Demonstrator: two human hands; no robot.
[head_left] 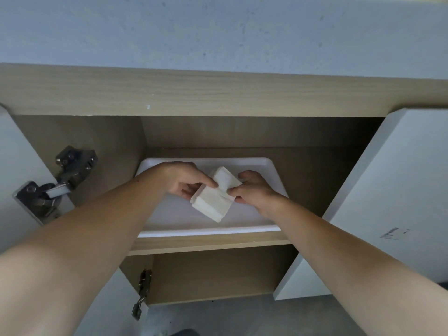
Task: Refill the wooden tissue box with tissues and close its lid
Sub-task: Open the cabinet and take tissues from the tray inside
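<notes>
Over the white tray (242, 229), both hands pinch the tissue stack (213, 202), left hand (185, 179) and right hand (252, 189) at opposite edges.

Two bare hands reach into the cupboard: a left hand (184, 179) and a right hand (254, 187). One stack of tissues (214, 198) sits between them. One white tray (218, 230) lies on the one visible shelf (211, 243). Two cupboard doors stand open, one on the left (14, 166) and one on the right (392, 195). Two metal hinges show, one far left (58, 180) and one nearer (143, 292).
</notes>
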